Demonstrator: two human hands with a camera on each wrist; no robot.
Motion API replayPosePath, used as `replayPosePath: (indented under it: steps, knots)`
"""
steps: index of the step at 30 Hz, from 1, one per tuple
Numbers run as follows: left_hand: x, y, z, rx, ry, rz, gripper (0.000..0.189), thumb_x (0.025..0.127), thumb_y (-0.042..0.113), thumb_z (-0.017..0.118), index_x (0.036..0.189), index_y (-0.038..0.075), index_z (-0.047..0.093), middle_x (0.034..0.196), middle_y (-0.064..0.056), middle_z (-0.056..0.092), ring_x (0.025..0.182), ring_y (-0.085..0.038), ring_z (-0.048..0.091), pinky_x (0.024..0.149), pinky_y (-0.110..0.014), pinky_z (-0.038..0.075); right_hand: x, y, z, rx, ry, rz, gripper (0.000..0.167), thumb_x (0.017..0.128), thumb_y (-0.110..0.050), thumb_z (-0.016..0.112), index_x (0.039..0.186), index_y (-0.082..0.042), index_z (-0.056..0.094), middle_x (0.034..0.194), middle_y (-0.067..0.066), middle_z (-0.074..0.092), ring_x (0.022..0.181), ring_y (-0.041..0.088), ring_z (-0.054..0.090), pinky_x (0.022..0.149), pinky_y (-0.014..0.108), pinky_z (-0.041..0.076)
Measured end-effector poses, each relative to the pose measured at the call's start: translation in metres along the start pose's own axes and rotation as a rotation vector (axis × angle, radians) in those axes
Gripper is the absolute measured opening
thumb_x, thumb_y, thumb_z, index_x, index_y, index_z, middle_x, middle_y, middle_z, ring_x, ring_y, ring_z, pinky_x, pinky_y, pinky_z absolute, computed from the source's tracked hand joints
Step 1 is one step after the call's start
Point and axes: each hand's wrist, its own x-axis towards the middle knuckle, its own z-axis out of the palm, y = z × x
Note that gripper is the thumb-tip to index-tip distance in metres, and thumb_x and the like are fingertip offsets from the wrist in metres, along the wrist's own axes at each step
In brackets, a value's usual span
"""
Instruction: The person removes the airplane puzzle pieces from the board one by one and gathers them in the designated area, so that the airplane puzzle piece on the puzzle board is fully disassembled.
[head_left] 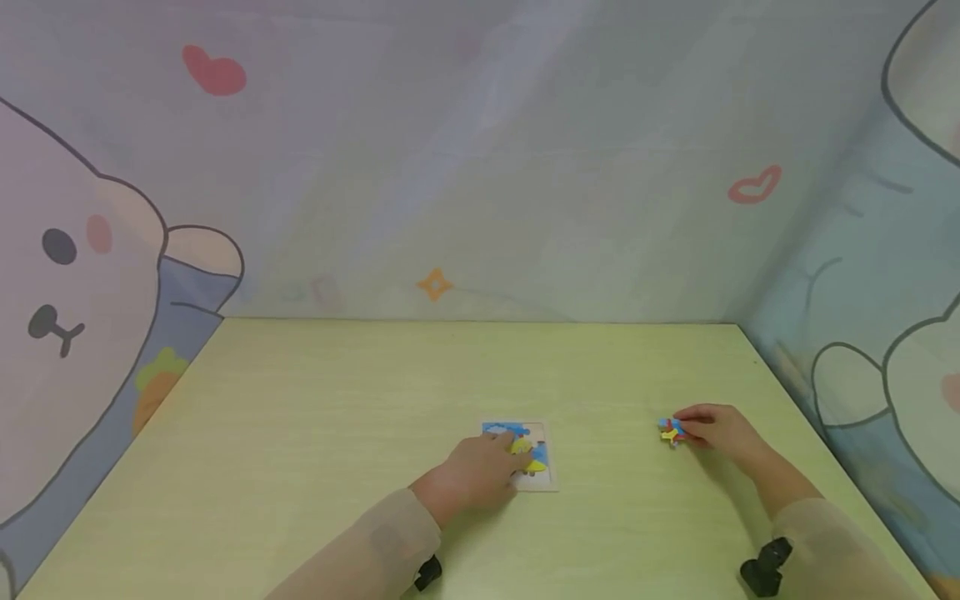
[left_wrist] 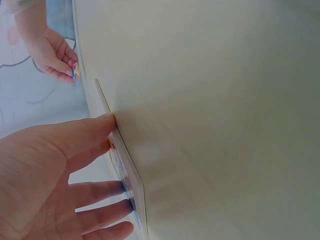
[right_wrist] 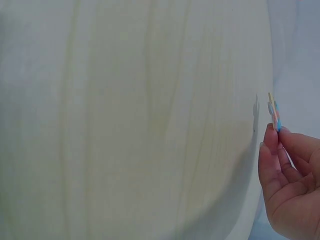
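Observation:
A small square jigsaw puzzle board with a pale frame lies on the table, with blue and yellow picture pieces in it. My left hand rests on the board from its left side. In the left wrist view, the thumb touches the edge of the puzzle board and the other fingers reach over its face. Off to the right, my right hand pinches a colourful puzzle piece of blue, red and yellow. The right wrist view shows this puzzle piece edge-on between thumb and fingertips, above the table surface.
The light wooden table extends around both hands. A printed cloth backdrop stands along its back and sides. Black wrist-worn cameras sit at both cuffs, such as the right one.

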Motion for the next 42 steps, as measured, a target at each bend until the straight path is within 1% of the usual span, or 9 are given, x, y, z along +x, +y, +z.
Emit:
replayPosePath:
  steps: [4, 11, 15, 21, 25, 29, 35, 38, 42]
  knots:
    - [0.001, 0.000, 0.000, 0.000, 0.001, -0.001, 0.045, 0.093, 0.032, 0.053, 0.137, 0.032, 0.047, 0.140, -0.005, 0.042, 0.125, -0.025, 0.043, 0.091, -0.038, 0.044, -0.001, 0.002, -0.004, -0.015, 0.003, -0.005, 0.030, 0.093, -0.007, 0.054, 0.114, 0.014, 0.055, 0.100, 0.016, 0.064, 0.078, 0.011, 0.059, 0.067, 0.026, 0.050]
    - [0.002, 0.000, 0.002, -0.008, -0.002, 0.001, 0.046, 0.093, 0.032, 0.053, 0.138, 0.032, 0.045, 0.141, -0.005, 0.041, 0.127, -0.025, 0.041, 0.094, -0.039, 0.042, -0.001, 0.009, -0.010, -0.037, 0.014, -0.002, 0.029, 0.093, -0.006, 0.053, 0.113, 0.015, 0.055, 0.099, 0.016, 0.064, 0.076, 0.008, 0.058, 0.066, 0.025, 0.050]
    - [0.002, 0.000, 0.002, 0.001, -0.009, -0.005, 0.047, 0.093, 0.035, 0.053, 0.139, 0.033, 0.044, 0.142, -0.005, 0.040, 0.127, -0.025, 0.040, 0.094, -0.039, 0.041, -0.001, 0.011, -0.012, -0.038, 0.021, -0.005, 0.029, 0.094, -0.004, 0.052, 0.113, 0.017, 0.054, 0.101, 0.022, 0.062, 0.076, 0.009, 0.060, 0.067, 0.026, 0.051]
    - [0.002, 0.002, 0.002, 0.009, -0.009, -0.002, 0.047, 0.093, 0.035, 0.053, 0.139, 0.033, 0.044, 0.141, -0.005, 0.041, 0.127, -0.025, 0.041, 0.094, -0.039, 0.042, -0.003, 0.011, -0.015, -0.078, 0.043, 0.004, 0.028, 0.093, -0.002, 0.050, 0.113, 0.018, 0.053, 0.104, 0.029, 0.059, 0.079, 0.016, 0.061, 0.067, 0.027, 0.051]
    - [0.002, 0.003, 0.002, 0.022, -0.005, 0.000, 0.047, 0.093, 0.035, 0.053, 0.139, 0.034, 0.044, 0.141, -0.005, 0.042, 0.126, -0.025, 0.042, 0.092, -0.039, 0.044, -0.003, 0.015, -0.017, -0.093, 0.056, 0.018, 0.028, 0.093, -0.002, 0.050, 0.113, 0.018, 0.053, 0.105, 0.030, 0.059, 0.080, 0.018, 0.062, 0.067, 0.028, 0.051]
    - [0.002, 0.004, 0.001, 0.018, -0.008, -0.004, 0.047, 0.093, 0.035, 0.054, 0.139, 0.034, 0.044, 0.141, -0.005, 0.041, 0.127, -0.024, 0.041, 0.093, -0.039, 0.043, -0.002, 0.019, -0.019, -0.134, 0.073, 0.032, 0.028, 0.094, -0.004, 0.051, 0.113, 0.016, 0.054, 0.106, 0.030, 0.058, 0.082, 0.021, 0.061, 0.066, 0.029, 0.051]
    - [0.001, 0.006, -0.001, 0.002, -0.015, -0.004, 0.048, 0.092, 0.035, 0.055, 0.139, 0.034, 0.044, 0.142, -0.004, 0.041, 0.128, -0.024, 0.040, 0.094, -0.039, 0.042, -0.005, 0.024, -0.021, -0.198, 0.095, 0.017, 0.026, 0.093, -0.005, 0.052, 0.111, 0.014, 0.057, 0.104, 0.028, 0.059, 0.082, 0.023, 0.060, 0.064, 0.028, 0.048]
    - [0.001, 0.006, -0.002, -0.004, -0.015, -0.004, 0.047, 0.092, 0.035, 0.055, 0.138, 0.034, 0.045, 0.142, -0.005, 0.041, 0.128, -0.024, 0.040, 0.094, -0.039, 0.042, -0.006, 0.026, -0.023, -0.229, 0.114, 0.013, 0.025, 0.093, -0.005, 0.052, 0.110, 0.013, 0.058, 0.106, 0.029, 0.058, 0.086, 0.029, 0.058, 0.065, 0.031, 0.048]
    - [0.003, 0.005, -0.003, -0.010, -0.010, -0.004, 0.047, 0.092, 0.034, 0.055, 0.138, 0.035, 0.045, 0.141, -0.005, 0.041, 0.126, -0.025, 0.042, 0.092, -0.039, 0.043, -0.007, 0.025, -0.025, -0.273, 0.127, 0.005, 0.025, 0.094, -0.006, 0.050, 0.110, 0.012, 0.058, 0.107, 0.030, 0.058, 0.093, 0.039, 0.055, 0.074, 0.042, 0.047]
